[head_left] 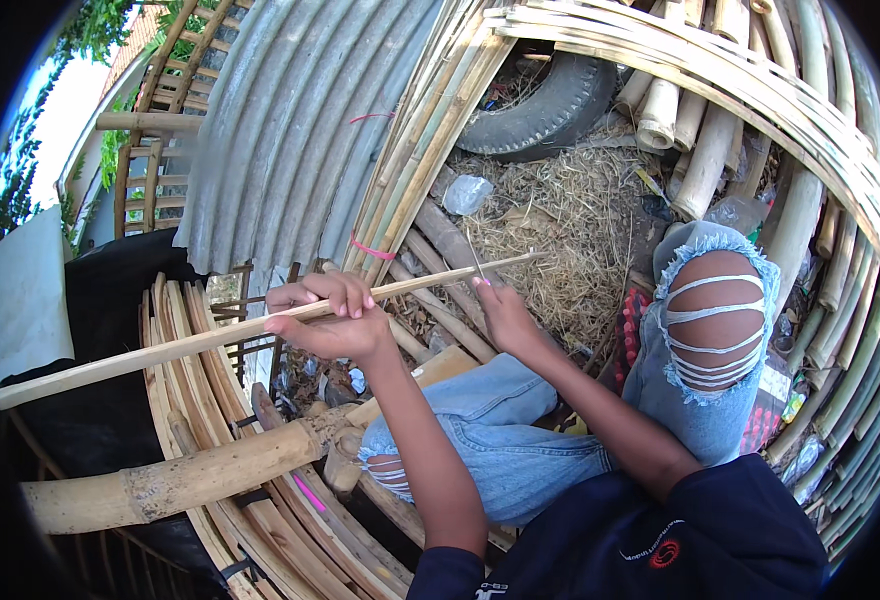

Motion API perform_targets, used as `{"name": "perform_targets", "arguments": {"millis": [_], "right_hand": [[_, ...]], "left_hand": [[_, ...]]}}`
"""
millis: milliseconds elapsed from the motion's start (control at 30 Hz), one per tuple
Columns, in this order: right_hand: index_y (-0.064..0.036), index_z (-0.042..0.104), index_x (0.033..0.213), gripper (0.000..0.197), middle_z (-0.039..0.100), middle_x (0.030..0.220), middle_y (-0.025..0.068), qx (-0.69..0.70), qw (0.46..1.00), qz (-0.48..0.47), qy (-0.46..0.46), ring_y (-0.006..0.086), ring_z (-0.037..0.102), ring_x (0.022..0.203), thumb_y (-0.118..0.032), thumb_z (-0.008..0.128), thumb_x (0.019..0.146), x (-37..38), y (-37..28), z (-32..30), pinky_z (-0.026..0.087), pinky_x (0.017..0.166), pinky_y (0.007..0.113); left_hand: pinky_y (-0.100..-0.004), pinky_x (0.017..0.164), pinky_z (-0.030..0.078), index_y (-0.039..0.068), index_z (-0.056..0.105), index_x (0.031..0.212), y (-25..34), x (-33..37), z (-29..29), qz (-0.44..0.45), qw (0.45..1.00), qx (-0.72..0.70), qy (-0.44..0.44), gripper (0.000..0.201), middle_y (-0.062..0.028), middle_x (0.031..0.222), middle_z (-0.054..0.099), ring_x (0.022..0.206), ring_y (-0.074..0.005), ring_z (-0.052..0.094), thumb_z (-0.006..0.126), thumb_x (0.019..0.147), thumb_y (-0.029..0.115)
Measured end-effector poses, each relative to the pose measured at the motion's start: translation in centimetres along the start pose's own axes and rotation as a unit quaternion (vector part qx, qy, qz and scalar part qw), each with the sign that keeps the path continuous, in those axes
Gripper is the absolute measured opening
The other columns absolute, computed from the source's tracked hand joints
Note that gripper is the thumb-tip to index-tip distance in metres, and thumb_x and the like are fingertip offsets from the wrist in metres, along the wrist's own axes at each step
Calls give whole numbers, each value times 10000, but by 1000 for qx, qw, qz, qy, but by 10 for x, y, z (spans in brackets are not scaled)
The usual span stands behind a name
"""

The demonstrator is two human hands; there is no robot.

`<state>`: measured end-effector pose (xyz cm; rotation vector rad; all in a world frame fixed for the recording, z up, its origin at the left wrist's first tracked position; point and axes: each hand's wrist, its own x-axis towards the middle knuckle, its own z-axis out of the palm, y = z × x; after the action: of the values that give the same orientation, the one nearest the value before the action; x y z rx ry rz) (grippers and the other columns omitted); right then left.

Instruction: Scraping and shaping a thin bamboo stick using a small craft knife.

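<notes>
Left hand (332, 318) is gripping a pale bamboo strip (160, 350), which is running out from both sides of it. Right hand (506, 318), to its right, is clasping a slim blade (474, 256) at the strip. A tyre (560, 108) is lying beyond the right hand.

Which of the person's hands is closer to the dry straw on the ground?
The right. In the picture, the right hand sits by the lower-left edge of the dry straw; the left hand is farther left, holding the pale strip.
</notes>
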<state>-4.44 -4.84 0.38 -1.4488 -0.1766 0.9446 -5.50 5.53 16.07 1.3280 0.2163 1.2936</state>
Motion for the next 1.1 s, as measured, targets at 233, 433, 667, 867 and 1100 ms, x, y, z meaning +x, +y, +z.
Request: {"name": "perform_targets", "arguments": {"millis": [233, 433, 667, 867, 1100], "right_hand": [[106, 495, 706, 553, 464, 598, 295, -66, 996, 47, -48, 429, 526, 630, -386, 378, 930, -18, -13, -12, 382, 615, 466], [121, 516, 739, 541, 465, 585, 294, -42, 997, -1, -62, 419, 509, 585, -363, 375, 935, -36, -25, -12, 389, 603, 469], [121, 510, 744, 504, 466, 594, 291, -24, 999, -27, -36, 425, 516, 599, -331, 389, 932, -25, -33, -7, 386, 604, 476], [89, 534, 732, 518, 495, 593, 272, -49, 999, -9, 0, 399, 537, 597, -372, 393, 922, 6, 18, -15, 390, 602, 472], [74, 484, 652, 609, 460, 543, 220, 30, 998, 38, 30, 332, 489, 546, -449, 335, 925, 40, 76, -30, 386, 605, 457]], "left_hand": [[-201, 259, 252, 65, 334, 740, 4, 5, -14, -16, 974, -130, -182, 520, -11, 413, 308, 291, -85, 254, 372, 888, 562], [-209, 245, 269, 66, 328, 747, 6, 0, 0, -28, 958, -157, -239, 522, -14, 413, 324, 282, -88, 282, 398, 878, 566], [-206, 250, 258, 72, 324, 746, 0, 2, -4, -28, 968, -142, -205, 511, -14, 415, 310, 295, -86, 268, 397, 882, 559], [-205, 249, 251, 72, 319, 741, 8, 1, 2, -21, 971, -124, -202, 514, -16, 413, 307, 292, -89, 263, 393, 883, 560], [-204, 246, 255, 74, 330, 747, -3, -5, 17, -14, 981, -87, -173, 517, -19, 410, 314, 286, -86, 261, 371, 886, 570]]}}
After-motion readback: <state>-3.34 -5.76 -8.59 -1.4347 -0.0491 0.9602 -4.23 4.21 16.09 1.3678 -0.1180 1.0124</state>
